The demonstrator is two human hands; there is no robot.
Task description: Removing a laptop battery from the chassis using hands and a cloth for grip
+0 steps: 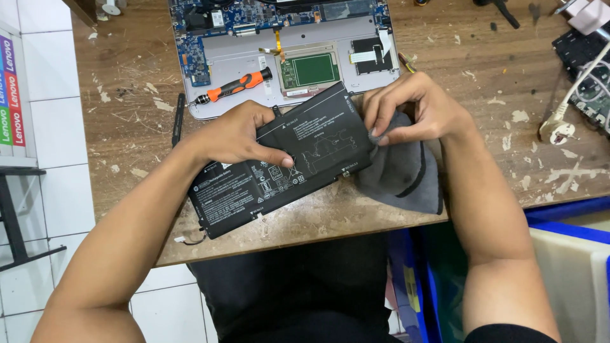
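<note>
A person is sitting at a worn, paint-flecked wooden tabletop [483,82], seen from above. The left hand [238,134] is gripping a flat black laptop battery [283,162], with the thumb pressing across its labelled top face and the fingers wrapping over its far edge. The battery is lying at a slant near the front edge of the tabletop, its lower left corner reaching almost to that edge. The right hand [413,108] is pinching a grey cloth [403,168] between its bent fingers, right at the battery's upper right corner; the cloth is draping down beside the battery and hanging slightly over the tabletop's edge. Just beyond the hands, an opened laptop [222,60] is lying with its blue circuit boards and green trackpad board showing. A screwdriver with an orange and black handle [234,85] is resting on the laptop's silver casing, just above the left hand. A thin black tool [178,121] is lying on the tabletop to the left of the laptop. A white power plug [558,130] is sitting well off to the right.
</note>
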